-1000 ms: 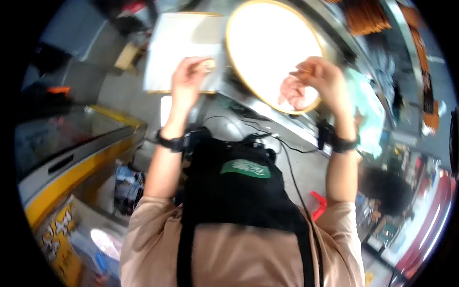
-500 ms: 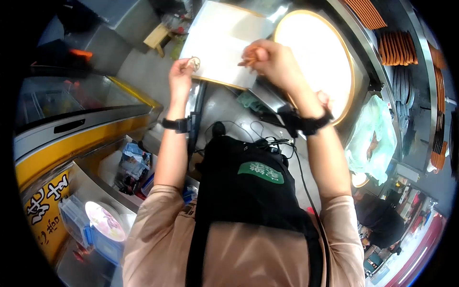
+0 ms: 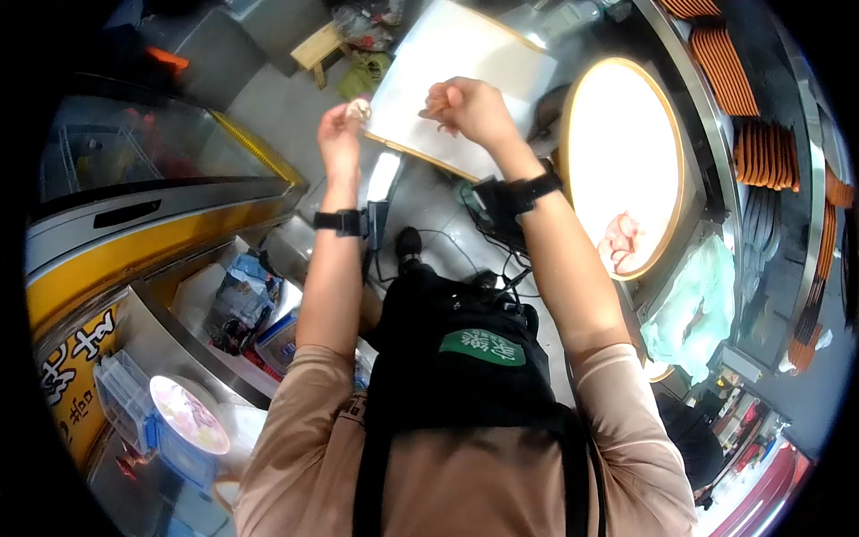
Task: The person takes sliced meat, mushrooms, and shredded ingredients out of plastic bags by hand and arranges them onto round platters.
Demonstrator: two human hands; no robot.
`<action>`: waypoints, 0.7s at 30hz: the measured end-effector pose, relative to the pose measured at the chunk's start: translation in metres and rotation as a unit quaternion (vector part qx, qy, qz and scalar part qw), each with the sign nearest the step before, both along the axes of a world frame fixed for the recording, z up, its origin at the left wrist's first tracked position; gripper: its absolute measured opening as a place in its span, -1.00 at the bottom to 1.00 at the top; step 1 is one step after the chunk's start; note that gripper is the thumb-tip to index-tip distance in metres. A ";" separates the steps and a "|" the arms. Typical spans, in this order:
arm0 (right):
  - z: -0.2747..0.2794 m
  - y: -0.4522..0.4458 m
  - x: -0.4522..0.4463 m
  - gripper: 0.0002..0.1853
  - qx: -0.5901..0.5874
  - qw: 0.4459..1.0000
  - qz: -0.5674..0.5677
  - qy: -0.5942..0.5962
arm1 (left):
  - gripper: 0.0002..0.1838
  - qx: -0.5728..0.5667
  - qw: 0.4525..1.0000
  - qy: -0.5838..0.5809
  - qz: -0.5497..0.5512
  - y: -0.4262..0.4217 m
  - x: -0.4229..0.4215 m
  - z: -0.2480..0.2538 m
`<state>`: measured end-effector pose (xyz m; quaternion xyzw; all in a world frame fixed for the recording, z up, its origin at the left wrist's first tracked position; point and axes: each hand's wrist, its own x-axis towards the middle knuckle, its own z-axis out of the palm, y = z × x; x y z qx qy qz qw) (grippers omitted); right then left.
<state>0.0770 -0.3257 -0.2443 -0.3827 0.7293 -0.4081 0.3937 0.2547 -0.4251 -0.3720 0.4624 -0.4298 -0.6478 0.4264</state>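
Observation:
My left hand [image 3: 339, 143] pinches a small, pale, roundish piece [image 3: 360, 110] with darker marks; its kind does not show clearly. It is by the left edge of a white board [image 3: 474, 63] with a wooden rim. Over that board is my right hand [image 3: 472, 112], its fingers curled inward. What those fingers hold, if anything, I cannot make out. Right of the board lies a large round white tray [image 3: 617, 134] with a wooden rim. Several pinkish pieces, like raw meat, form a small pile [image 3: 622, 242] at its near end.
A green plastic bag [image 3: 693, 309] lies beside the round tray. Stacked brown skewer-like rods [image 3: 765, 157] fill the right shelf. On the left are a yellow-trimmed display case [image 3: 161, 237] and a patterned oval plate [image 3: 190, 414]. Cables [image 3: 514, 268] hang near my apron.
My right hand has shifted left over the board, and the orange-brown look between its fingers is less visible. My left hand stays nearly in place. The pinkish pile is now uncovered.

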 end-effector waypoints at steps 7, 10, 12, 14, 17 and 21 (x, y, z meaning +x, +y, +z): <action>-0.056 -0.054 0.017 -0.82 0.010 0.969 -0.059 -0.239 | -0.76 0.082 0.993 0.045 0.075 -0.019 0.004 -0.032; -0.087 -0.070 0.016 -0.82 0.044 0.947 -0.056 -0.312 | -0.79 0.129 0.988 0.047 0.066 -0.016 -0.001 -0.038; -0.102 -0.073 0.013 -0.82 0.068 0.943 -0.073 -0.317 | -0.78 0.134 0.988 0.050 0.062 -0.016 -0.001 -0.039; -0.111 -0.075 0.009 -0.83 0.091 0.939 -0.090 -0.320 | -0.76 0.143 0.986 0.068 0.050 -0.015 -0.004 -0.040; -0.134 -0.076 0.005 -0.82 0.083 0.937 -0.119 -0.317 | -0.74 0.134 0.986 0.094 0.033 -0.016 -0.005 -0.040; -0.129 -0.081 0.000 -0.58 0.147 0.982 -0.086 -0.079 | -0.68 0.136 0.982 0.129 0.029 -0.017 -0.009 -0.032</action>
